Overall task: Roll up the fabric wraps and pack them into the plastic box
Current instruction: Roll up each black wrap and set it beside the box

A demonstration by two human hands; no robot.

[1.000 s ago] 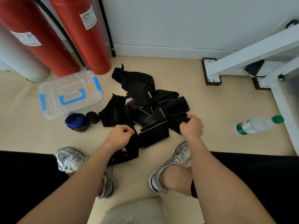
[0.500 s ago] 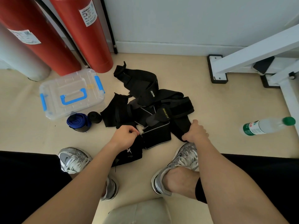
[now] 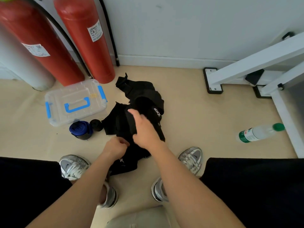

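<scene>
A heap of black fabric wraps (image 3: pixel 141 99) lies on the beige floor between my feet and the wall. My right hand (image 3: pixel 145 130) is over the heap, gripping a black wrap strap that runs up past its thumb. My left hand (image 3: pixel 116 147) is curled just below it, pinching the near end of the same black fabric. A clear plastic box (image 3: pixel 75 102) with blue handle and latches sits shut to the left. Beside it stand a rolled blue wrap (image 3: pixel 80 130) and a small rolled black wrap (image 3: pixel 96 125).
Two red cylinders (image 3: pixel 85 41) and a grey one stand behind the box. A white metal frame (image 3: pixel 246 69) runs along the right. A water bottle (image 3: pixel 259 132) lies on the floor at right. My silver shoes (image 3: pixel 191 159) flank the heap.
My right hand has moved left from the heap's right edge and lifted a strap over the middle, bunching the wraps together. My left hand stays near the front, still curled on fabric.
</scene>
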